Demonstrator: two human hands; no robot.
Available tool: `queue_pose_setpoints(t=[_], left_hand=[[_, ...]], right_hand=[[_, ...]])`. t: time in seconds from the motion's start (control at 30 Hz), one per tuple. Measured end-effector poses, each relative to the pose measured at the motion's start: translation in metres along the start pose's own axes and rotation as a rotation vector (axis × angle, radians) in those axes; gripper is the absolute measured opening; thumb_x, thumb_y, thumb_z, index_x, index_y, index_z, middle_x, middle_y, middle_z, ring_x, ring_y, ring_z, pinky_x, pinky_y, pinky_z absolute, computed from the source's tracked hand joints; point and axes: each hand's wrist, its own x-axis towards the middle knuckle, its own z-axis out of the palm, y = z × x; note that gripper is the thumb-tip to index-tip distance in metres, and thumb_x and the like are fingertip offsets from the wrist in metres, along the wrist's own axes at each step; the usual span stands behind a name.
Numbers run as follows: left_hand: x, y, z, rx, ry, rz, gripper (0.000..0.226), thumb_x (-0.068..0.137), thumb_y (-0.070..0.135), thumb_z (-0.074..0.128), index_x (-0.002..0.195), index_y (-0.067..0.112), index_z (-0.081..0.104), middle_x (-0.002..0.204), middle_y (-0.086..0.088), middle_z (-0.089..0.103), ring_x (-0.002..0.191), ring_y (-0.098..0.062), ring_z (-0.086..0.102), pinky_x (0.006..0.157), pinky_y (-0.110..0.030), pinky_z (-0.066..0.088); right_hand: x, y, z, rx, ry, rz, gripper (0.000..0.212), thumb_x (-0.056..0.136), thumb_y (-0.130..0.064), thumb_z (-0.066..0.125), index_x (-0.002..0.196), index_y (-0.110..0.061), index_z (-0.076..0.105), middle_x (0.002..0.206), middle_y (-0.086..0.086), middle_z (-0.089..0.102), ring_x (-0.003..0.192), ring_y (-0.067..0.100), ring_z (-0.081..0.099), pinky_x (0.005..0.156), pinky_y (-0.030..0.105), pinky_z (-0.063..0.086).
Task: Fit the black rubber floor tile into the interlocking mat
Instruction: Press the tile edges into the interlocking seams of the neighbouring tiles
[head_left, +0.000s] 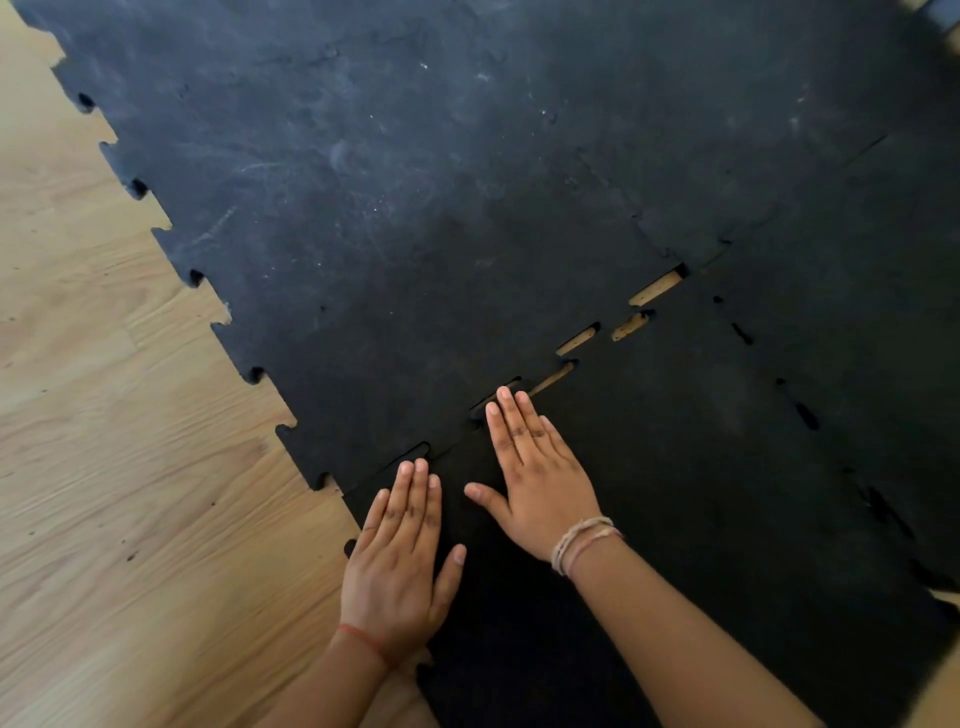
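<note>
The black rubber floor tile (675, 467) lies at the lower right of the head view, against the larger interlocking mat (389, 182). Along their shared toothed seam (576, 343), narrow gaps show the wood floor beneath; toward the left end the teeth sit closed. My left hand (400, 566) lies flat, palm down, on the tile's left corner, fingertips at the seam. My right hand (535, 478) is also flat on the tile, fingers together, tips touching the seam. Neither hand holds anything.
Light wood plank floor (104, 493) runs along the left, beside the mat's toothed outer edge (192, 275). Another seam (805, 415) with small gaps joins the tile to a mat piece (883, 312) on the right.
</note>
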Motion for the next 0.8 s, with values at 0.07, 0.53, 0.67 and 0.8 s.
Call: queue_pose_setpoints(t=[0.07, 0.53, 0.67, 0.8], left_hand=[[-0.001, 0.0, 0.002, 0.021, 0.001, -0.017, 0.064, 0.093, 0.048, 0.014, 0.137, 0.002, 0.029, 0.146, -0.014, 0.029, 0.141, -0.018, 0.001, 0.113, -0.032, 0.002], [-0.001, -0.001, 0.009, 0.048, 0.031, 0.047, 0.068, 0.093, 0.051, 0.013, 0.139, 0.003, 0.024, 0.152, -0.012, 0.006, 0.14, -0.023, 0.009, 0.113, -0.036, 0.006], [0.022, 0.0, 0.001, 0.051, 0.063, 0.155, 0.065, 0.095, 0.049, 0.013, 0.14, 0.004, 0.025, 0.153, -0.011, 0.007, 0.14, -0.021, 0.008, 0.111, -0.034, 0.007], [0.074, 0.024, -0.007, 0.114, 0.034, 0.275, 0.065, 0.095, 0.049, 0.013, 0.139, 0.003, 0.028, 0.149, -0.014, 0.026, 0.139, -0.021, 0.008, 0.109, -0.034, 0.008]], right_hand=[[-0.002, 0.003, -0.001, 0.021, -0.011, -0.036, 0.078, 0.082, -0.064, 0.004, 0.14, -0.016, -0.016, 0.149, 0.002, -0.022, 0.139, 0.021, -0.019, 0.111, 0.032, -0.008], [0.003, 0.001, -0.01, 0.027, -0.1, -0.027, 0.08, 0.09, -0.06, 0.027, 0.134, -0.016, -0.023, 0.143, 0.002, -0.03, 0.133, 0.016, -0.027, 0.115, 0.035, -0.007], [-0.003, 0.025, 0.001, 0.089, 0.02, 0.018, 0.083, 0.077, -0.072, -0.002, 0.139, -0.02, -0.019, 0.148, 0.0, -0.027, 0.137, 0.017, -0.026, 0.116, 0.034, -0.006], [0.006, 0.07, 0.005, 0.162, 0.177, 0.415, 0.091, 0.074, -0.075, -0.01, 0.139, -0.013, -0.02, 0.148, 0.005, -0.028, 0.135, 0.018, -0.027, 0.114, 0.034, -0.009]])
